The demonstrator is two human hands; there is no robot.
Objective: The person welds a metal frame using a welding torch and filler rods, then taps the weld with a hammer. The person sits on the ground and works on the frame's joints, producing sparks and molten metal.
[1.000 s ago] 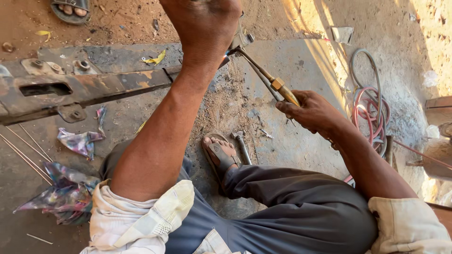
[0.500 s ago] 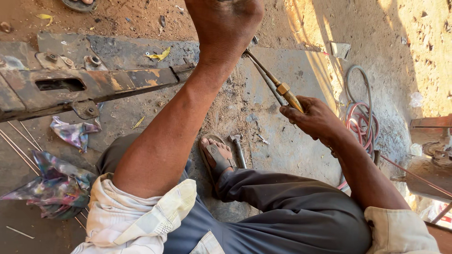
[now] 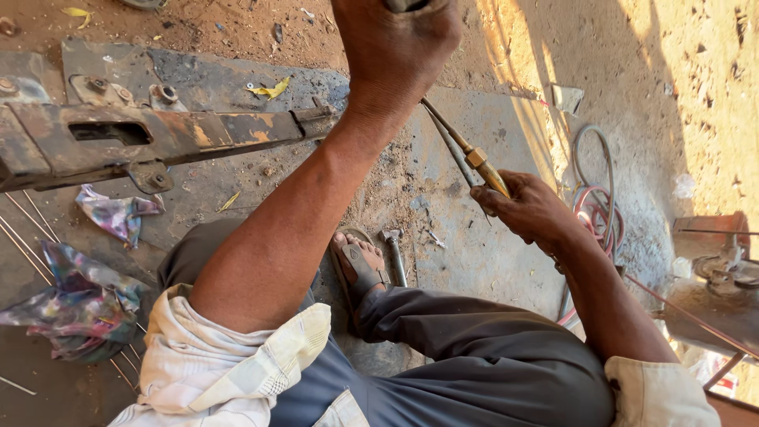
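The right hand [image 3: 528, 209] has its fingers closed around a long brass torch with thin metal pipes [image 3: 466, 154], held over the grey metal sheet [image 3: 482, 253]. The left hand [image 3: 395, 47] is a tight fist (what it holds is hidden). The torch tip could burn that near arm or the sandalled foot [image 3: 360, 261].

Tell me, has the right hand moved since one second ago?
No, hardly: right hand still grips the brass torch, between sandalled foot and coiled hose as before.

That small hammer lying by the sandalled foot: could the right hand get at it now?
Probably not at once. The right hand is wrapped around the torch, so its fingers are occupied. The hammer lies uncovered on the metal plate just below it.
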